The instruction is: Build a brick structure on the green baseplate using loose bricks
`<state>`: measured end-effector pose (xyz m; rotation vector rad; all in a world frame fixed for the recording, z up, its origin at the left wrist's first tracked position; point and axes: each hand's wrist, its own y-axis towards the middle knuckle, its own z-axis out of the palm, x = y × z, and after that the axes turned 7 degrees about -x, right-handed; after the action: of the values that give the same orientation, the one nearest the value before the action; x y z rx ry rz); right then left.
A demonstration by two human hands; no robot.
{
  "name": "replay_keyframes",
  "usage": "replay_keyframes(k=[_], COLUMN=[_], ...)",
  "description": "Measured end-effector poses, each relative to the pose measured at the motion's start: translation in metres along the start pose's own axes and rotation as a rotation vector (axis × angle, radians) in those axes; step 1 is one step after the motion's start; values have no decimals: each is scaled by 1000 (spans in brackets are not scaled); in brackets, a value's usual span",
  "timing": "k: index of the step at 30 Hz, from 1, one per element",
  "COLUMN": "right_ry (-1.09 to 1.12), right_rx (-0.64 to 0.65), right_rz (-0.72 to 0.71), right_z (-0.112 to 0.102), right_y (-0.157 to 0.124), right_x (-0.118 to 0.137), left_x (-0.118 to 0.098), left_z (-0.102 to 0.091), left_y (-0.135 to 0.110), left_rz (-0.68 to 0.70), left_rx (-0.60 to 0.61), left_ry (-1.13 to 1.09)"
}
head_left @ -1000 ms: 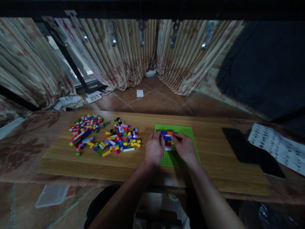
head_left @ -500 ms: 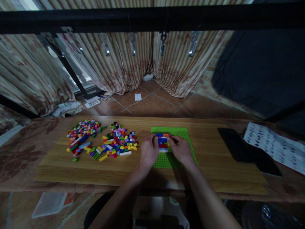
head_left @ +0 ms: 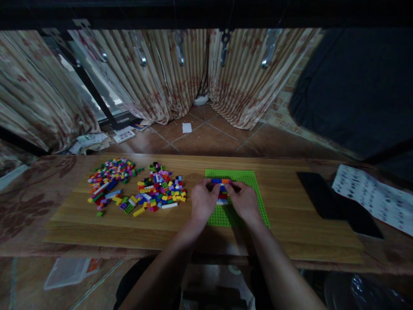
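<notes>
A small structure of coloured toy bricks (head_left: 221,181), with blue, orange, red and white parts, stands on a green studded baseplate (head_left: 222,220). My left hand (head_left: 204,199) is closed on the left side of this brick structure, thumb on its near face. From the right, my right hand (head_left: 244,199) grips the other side, its thumb close to the left one. The fingertips behind the bricks are partly hidden. Whether a single loose brick sits between the thumbs, I cannot make out.
Left of the baseplate lie a pile of mixed bricks (head_left: 161,189) and a second pile of smaller bricks (head_left: 118,170) on the wooden board (head_left: 155,234). To the right are a black flat sheet (head_left: 318,196) and a printed sheet (head_left: 371,196). A dark bar (head_left: 206,15) crosses above.
Both thumbs have moved inward over the brick structure and now cover more of its middle. The camera view has shifted slightly.
</notes>
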<state>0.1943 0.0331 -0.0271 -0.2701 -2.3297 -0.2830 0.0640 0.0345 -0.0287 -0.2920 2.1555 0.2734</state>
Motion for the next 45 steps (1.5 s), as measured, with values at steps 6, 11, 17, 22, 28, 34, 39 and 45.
replay_keyframes(k=[6,11,17,22,28,34,39,45], right_ry=[-63,-116,-174,-130,-79,-50,9,231], right_rx=[-10,-17,-45,-18,-47,-108,-78,-172], right_rz=[-10,-34,-69,-81,-29,-6,31,69], right_z=[2,6,9,6,-12,-27,-28,-26], right_y=[1,1,-3,-2,2,1,-4,-13], right_x=[3,1,4,3,-6,-18,-24,-22], left_x=[-3,-4,-2,-4,-5,8,14,27], left_z=[0,1,1,-4,-24,-44,-47,-54], left_y=[-1,-1,-3,-2,-2,-2,-7,-8], left_rz=[-15,8,47,55,69,79,80,48], left_rx=[-22,-13,-16,30,54,7,3,-32], left_ry=[44,61,89,69,18,-38,-124,-199])
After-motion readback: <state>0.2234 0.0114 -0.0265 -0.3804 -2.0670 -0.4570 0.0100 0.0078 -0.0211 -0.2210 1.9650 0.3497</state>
